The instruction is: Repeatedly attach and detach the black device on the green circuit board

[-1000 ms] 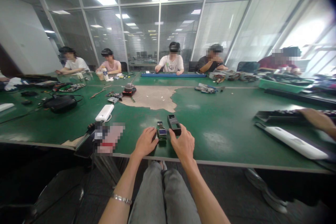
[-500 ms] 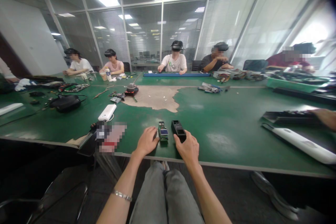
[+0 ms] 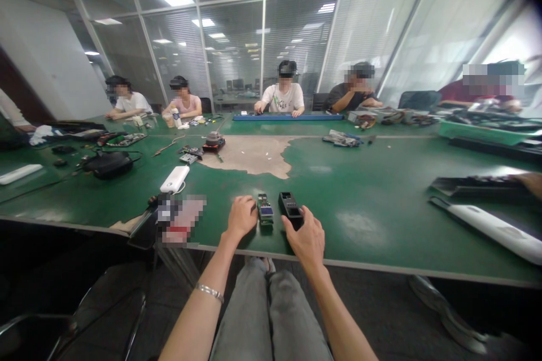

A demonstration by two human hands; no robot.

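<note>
A narrow green circuit board (image 3: 266, 219) with a small blue-violet screen lies flat on the green table (image 3: 359, 175) in front of me. My left hand (image 3: 243, 216) rests at its left side, fingers curled together and bent down, so whatever is under them is hidden. To the right of the board is a black handheld plastic case (image 3: 288, 201) with rectangular openings. My right hand (image 3: 307, 232) grips the near end of this case, thumb on its left side and fingers on its right. A gap of bare table separates board and case.
Left of my hands lie a white power bank (image 3: 175, 179) with a cable and a blurred-out pinkish item (image 3: 188, 217). A long white device (image 3: 486, 225) and a black tray (image 3: 470, 186) lie at right. Several people sit across, one behind a blue bar (image 3: 288, 117).
The view has shifted slightly, moving the whole scene a little. Both hands keep their places beside the circuit board and on the black case.
</note>
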